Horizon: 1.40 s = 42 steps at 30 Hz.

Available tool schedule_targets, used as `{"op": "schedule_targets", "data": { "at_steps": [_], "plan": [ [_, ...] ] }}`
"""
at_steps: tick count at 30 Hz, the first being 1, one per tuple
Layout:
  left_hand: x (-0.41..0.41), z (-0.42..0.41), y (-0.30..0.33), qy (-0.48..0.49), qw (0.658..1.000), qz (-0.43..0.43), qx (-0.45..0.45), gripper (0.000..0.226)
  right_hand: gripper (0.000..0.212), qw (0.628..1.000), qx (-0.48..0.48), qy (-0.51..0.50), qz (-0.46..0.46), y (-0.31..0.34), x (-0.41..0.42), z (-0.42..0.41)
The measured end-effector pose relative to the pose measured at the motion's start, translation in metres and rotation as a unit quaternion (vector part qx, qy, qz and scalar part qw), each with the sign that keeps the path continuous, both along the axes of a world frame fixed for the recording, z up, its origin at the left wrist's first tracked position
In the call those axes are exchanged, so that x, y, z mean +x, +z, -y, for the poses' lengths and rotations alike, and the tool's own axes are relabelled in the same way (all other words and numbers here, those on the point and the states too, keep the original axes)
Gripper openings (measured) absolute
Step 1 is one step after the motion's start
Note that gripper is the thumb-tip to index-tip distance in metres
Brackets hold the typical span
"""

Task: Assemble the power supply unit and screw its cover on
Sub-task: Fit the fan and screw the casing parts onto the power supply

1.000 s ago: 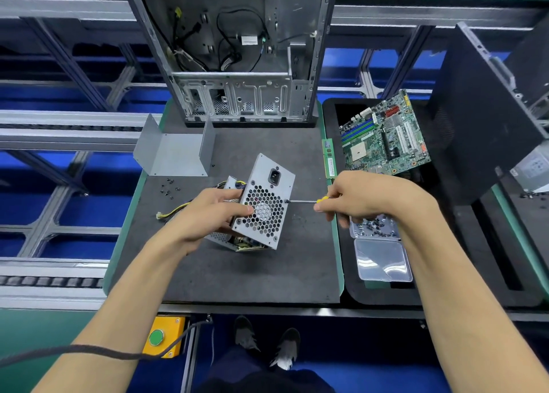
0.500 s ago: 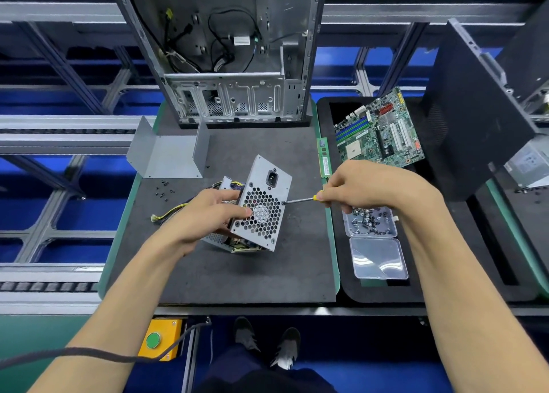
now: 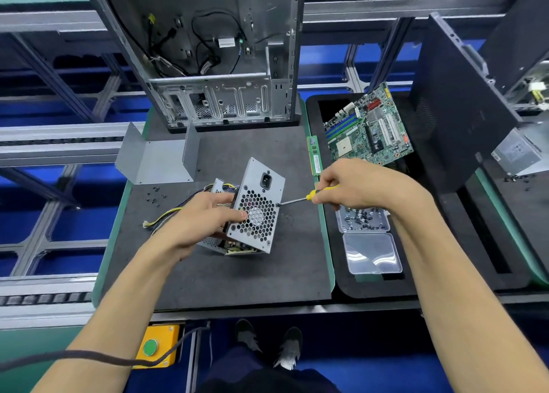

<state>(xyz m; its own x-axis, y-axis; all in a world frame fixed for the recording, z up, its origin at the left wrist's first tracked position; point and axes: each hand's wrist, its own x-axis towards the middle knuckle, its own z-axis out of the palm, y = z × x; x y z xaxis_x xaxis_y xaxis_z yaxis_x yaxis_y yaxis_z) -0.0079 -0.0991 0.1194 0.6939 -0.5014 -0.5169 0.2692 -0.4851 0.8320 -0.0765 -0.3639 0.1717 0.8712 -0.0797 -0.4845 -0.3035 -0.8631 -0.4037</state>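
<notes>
Gripping the PSU (image 3: 256,205) at mid-bench, the left hand (image 3: 199,219) curls its fingers (image 3: 219,198) over the unit's left edge while the thumb presses on the fan grille. The PSU is a bare grey metal box, tilted up on its near lower corner so that its rear panel faces the camera. That panel carries a honeycomb of hexagonal vent holes with a round silver fan hub behind them, and a black mains socket near the far edge. A green circuit board edge shows at the open underside, and yellow and black wires (image 3: 166,216) trail out to the left across the bench (image 3: 237,277).

The right hand (image 3: 353,184) pinches the yellow handle of a screwdriver (image 3: 300,199), fingers closed round it; the steel shaft runs left and its tip meets a screw at the right edge of the panel.

The cover (image 3: 157,158), a folded grey sheet with two upright sides, lies open side up at the far left of the bench. Loose black screws (image 3: 155,197) sit just near of it. Right of the bench, a clear box (image 3: 365,232) of screws lies open under the right wrist, with a motherboard (image 3: 368,128) beyond. A PC case (image 3: 219,51) stands at the far edge.
</notes>
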Motion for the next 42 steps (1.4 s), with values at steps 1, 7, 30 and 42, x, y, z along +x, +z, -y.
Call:
{"op": "schedule_targets", "data": {
  "at_steps": [1, 7, 30, 42],
  "plan": [
    [0.000, 0.000, 0.000, 0.002, 1.000, 0.000, 0.000, 0.023, 0.036, 1.000, 0.002, -0.004, -0.014, -0.001, 0.000, -0.001],
    [-0.001, -0.001, 0.000, 0.005, 1.000, 0.003, -0.001, 0.023, 0.039, 0.999, 0.018, -0.011, -0.033, -0.011, -0.005, -0.002],
    [-0.011, 0.010, 0.009, 0.007, 1.000, -0.010, -0.007, 0.026, 0.018, 0.999, 0.035, -0.009, 0.009, -0.014, -0.003, 0.000],
    [-0.015, 0.012, 0.008, -0.017, 1.000, -0.003, 0.011, 0.025, 0.033, 0.981, 0.146, -0.044, -0.122, -0.028, -0.007, 0.003]
  ]
}}
